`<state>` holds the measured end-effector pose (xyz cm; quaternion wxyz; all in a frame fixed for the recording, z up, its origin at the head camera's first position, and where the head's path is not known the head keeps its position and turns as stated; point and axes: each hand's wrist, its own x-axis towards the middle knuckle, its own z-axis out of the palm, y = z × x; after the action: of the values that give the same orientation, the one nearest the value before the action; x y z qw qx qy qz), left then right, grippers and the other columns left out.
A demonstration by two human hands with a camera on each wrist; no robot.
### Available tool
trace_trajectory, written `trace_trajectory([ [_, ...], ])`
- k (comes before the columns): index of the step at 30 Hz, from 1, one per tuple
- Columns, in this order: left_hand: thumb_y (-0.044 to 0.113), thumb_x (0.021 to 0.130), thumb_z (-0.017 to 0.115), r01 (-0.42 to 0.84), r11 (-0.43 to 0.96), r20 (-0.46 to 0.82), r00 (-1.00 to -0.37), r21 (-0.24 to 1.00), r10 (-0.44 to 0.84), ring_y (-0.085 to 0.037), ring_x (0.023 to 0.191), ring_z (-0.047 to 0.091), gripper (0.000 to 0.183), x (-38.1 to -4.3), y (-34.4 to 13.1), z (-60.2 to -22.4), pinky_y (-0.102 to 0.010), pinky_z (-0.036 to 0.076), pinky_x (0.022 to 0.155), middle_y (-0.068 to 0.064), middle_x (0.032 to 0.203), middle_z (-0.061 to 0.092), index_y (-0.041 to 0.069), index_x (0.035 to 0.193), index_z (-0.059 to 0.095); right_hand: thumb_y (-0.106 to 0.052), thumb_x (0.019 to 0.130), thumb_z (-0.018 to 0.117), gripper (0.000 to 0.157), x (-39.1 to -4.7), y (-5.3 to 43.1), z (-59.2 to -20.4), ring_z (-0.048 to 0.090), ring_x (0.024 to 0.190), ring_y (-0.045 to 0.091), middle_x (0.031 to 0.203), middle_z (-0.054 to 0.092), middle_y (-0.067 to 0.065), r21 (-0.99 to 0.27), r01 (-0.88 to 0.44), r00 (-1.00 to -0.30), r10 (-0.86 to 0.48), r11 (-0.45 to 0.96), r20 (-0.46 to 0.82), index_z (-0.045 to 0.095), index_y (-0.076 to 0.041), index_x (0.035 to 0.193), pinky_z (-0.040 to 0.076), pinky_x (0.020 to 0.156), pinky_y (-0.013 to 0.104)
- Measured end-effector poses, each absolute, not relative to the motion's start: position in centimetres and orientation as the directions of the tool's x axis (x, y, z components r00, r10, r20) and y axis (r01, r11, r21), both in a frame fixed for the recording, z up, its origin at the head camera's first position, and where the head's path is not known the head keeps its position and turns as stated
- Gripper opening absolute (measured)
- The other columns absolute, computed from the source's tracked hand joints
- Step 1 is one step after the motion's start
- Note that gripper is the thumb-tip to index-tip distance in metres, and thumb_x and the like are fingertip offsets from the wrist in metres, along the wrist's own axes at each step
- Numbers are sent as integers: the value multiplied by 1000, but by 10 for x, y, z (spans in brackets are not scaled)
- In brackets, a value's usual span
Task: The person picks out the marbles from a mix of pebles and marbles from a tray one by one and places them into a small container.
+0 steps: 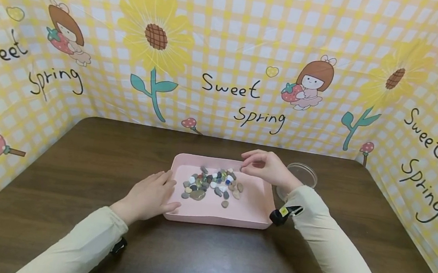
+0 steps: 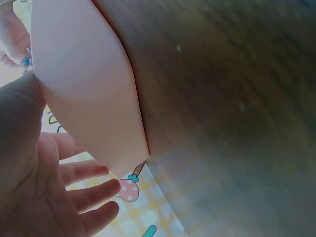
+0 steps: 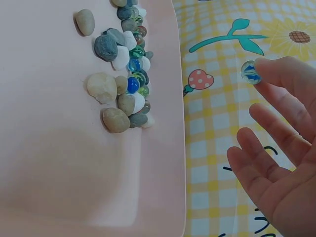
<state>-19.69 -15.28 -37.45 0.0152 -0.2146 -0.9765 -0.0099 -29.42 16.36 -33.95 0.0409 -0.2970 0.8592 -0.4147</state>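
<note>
Between thumb and index finger, my right hand (image 1: pixel 266 167) pinches a clear glass marble (image 3: pixel 251 72) with a blue swirl. It is held up near the far right side of the pink tray (image 1: pixel 249 208), the other fingers spread loosely. My left hand (image 1: pixel 148 196) rests at the tray's left edge, thumb across the rim and fingers nearly straight along the outside. Inside the tray lies a mixed cluster of pebbles (image 3: pixel 116 120) in grey, white and tan. Blue and green glass marbles (image 3: pixel 133 85) sit among them.
A clear round container (image 1: pixel 308 172) stands just right of the tray, partly hidden by the right wrist and sleeve. The brown wooden table (image 1: pixel 196 256) is bounded by a yellow checked cloth (image 1: pixel 228 64) at the back and sides.
</note>
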Motion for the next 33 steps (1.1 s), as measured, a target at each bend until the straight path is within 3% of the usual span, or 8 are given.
trace_trajectory([
  [16, 50, 87, 55, 421, 907, 42, -907, 11, 420, -41, 126, 46, 62, -197, -154, -375, -49, 37, 106, -27, 139, 44, -2, 121, 58, -17, 82, 71, 12, -283, 183, -328, 58, 115, 27, 125, 61, 12, -718, -460, -849, -495, 522, 185, 72, -9, 91, 49, 94, 46],
  [33, 50, 86, 55, 429, 903, 61, -902, 14, 427, -41, 124, 47, 63, -195, -154, -377, -49, 39, 104, -27, 138, 45, -2, 122, 57, -20, 84, 69, 20, -276, 211, -325, 56, 117, 27, 126, 59, 13, -723, -420, -892, -395, 548, 219, 71, -4, 96, 50, 94, 41],
])
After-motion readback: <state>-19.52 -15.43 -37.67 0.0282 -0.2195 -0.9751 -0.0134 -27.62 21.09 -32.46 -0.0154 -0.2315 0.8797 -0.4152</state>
